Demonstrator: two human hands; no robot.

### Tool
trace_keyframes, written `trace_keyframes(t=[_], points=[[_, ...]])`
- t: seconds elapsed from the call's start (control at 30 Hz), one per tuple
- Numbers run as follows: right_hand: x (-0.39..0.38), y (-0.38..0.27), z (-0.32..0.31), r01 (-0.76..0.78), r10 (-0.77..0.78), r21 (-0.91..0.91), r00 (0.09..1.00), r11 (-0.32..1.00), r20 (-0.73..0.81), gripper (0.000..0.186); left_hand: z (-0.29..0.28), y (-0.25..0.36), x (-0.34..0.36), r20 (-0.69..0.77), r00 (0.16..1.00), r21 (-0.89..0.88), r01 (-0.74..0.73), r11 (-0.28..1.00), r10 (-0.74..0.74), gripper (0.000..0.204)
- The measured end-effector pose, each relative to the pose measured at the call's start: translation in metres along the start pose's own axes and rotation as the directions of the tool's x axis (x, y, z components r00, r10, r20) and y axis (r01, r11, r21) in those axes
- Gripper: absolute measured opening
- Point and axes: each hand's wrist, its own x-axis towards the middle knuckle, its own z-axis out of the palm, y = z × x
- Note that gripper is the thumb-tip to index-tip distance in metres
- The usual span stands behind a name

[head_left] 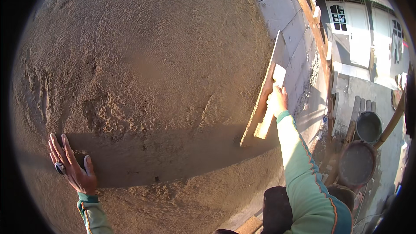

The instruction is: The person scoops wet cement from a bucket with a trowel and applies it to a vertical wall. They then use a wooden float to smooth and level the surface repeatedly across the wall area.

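My right hand (277,99) grips the pale handle of a long plastering float (261,100). The float stands steeply tilted at the right side of a wall of wet brown plaster (173,60), its blade against or close to the surface. At the lower left, my left hand (78,171) has its fingers spread and a dark-stoned ring on one finger. It lies on or just over the plaster; contact is hard to tell. Between the hands runs a dark band (173,154) that looks like shadow. The plaster above it is rough and ridged.
Bare pale blocks (281,15) border the plaster on the right, beside a wooden beam (305,0). Down to the right stand a bucket (369,128) and a round dark tub (357,163) near several poles. Farther off is a house with white doors (359,34).
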Motion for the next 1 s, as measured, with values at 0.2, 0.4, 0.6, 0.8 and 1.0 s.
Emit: trace_keyframes(t=[0.2,0.4,0.6,0.8,1.0], points=[[-0.004,0.107,-0.085,-0.101,0.116,0.080,0.969,0.992,-0.217,0.028,0.002,0.004,0.001,0.004,1.000,0.013,0.002,1.000,-0.002,0.071],[-0.049,0.187,-0.132,-0.181,0.195,0.076,0.928,0.981,-0.317,0.038,0.005,0.003,-0.001,0.008,1.000,-0.050,0.017,0.999,-0.017,0.072],[0.006,0.126,-0.106,-0.125,0.139,0.108,0.981,0.986,-0.133,0.057,0.003,0.003,0.001,0.023,0.999,-0.078,0.038,0.996,-0.036,0.075],[0.069,0.043,-0.062,-0.135,0.116,0.143,0.984,0.980,0.132,0.050,0.002,-0.001,-0.002,0.038,0.998,-0.056,0.060,0.997,-0.058,0.076],[0.022,-0.038,0.032,0.200,-0.200,-0.136,0.980,0.970,0.017,0.024,0.003,-0.005,-0.005,0.018,0.998,-0.050,0.057,0.997,-0.057,0.074]])
